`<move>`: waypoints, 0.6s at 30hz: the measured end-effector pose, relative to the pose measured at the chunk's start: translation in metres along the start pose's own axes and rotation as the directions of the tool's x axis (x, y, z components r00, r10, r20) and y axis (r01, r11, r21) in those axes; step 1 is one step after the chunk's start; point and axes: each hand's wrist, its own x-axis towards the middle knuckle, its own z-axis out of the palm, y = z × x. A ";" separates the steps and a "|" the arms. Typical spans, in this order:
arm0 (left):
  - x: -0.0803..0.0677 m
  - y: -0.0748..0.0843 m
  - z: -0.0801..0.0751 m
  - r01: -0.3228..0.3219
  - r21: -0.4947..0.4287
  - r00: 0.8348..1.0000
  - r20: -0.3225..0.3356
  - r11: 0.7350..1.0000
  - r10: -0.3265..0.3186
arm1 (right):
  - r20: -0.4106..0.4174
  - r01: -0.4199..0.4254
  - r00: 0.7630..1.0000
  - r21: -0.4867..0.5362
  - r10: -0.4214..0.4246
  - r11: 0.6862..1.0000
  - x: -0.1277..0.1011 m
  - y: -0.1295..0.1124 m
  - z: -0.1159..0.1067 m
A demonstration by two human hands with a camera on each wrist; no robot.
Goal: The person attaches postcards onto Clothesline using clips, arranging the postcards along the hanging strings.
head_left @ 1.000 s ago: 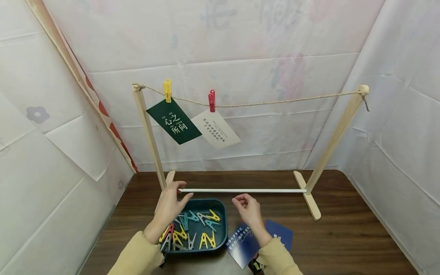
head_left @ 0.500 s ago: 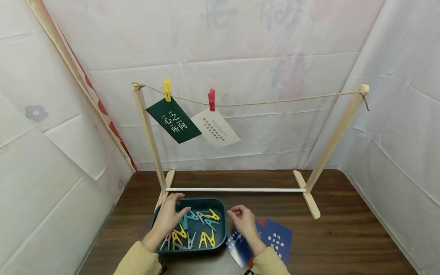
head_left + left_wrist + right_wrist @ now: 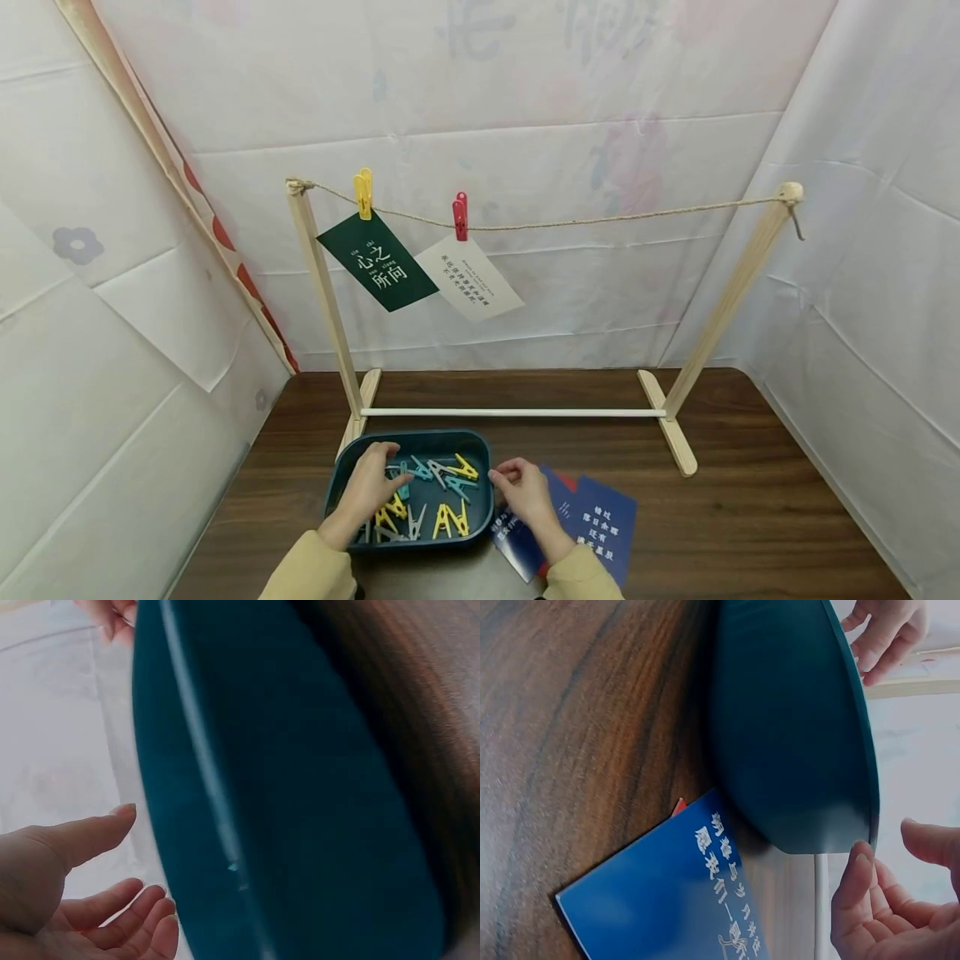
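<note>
- Left hand: it hovers over the left half of the tray, fingers loosely bent and reaching down among the pegs; the head view does not show clearly whether a peg is pinched, and the left wrist view shows relaxed fingers holding nothing.
- Pegs: a loose heap lies in the tray, near the front edge of the table. They look like light, stiff plastic with a spring, likely smooth and apt to tangle. The best hold is judged to be a pinch on the 2 splayed tail ends, which also opens the mouth. About 10 to 12 show, yellow, teal and grey; the hand hides some, so the count is rough.
- Right hand: it rests just right of the tray, over the blue cards, fingers curled inward with nothing seen in them.
- Cards: thin and flexible, best lifted by an edge. At least 2 blue ones lie on the table with a red edge between them.
- Rack: 2 posts, 1 string, 2 pegs on it (1 yellow, 1 red), holding 2 cards, 1 green and 1 white.
</note>
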 end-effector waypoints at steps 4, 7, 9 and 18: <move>0.001 -0.007 0.006 0.021 0.013 1.000 0.020 1.000 -0.022 | 0.031 -0.029 0.999 0.035 0.028 0.999 -0.002 0.000 0.002; 0.002 -0.011 0.009 0.051 0.022 0.998 0.033 0.998 -0.052 | 0.045 -0.051 0.998 0.037 0.049 0.998 -0.003 0.000 0.004; 0.003 -0.013 0.011 0.068 0.033 0.997 0.042 0.997 -0.070 | 0.048 -0.055 0.997 0.027 0.053 0.998 -0.003 0.002 0.005; 0.009 -0.018 0.020 0.157 0.076 0.984 0.075 0.985 -0.163 | 0.061 -0.074 0.996 0.029 0.072 0.997 -0.004 0.007 0.009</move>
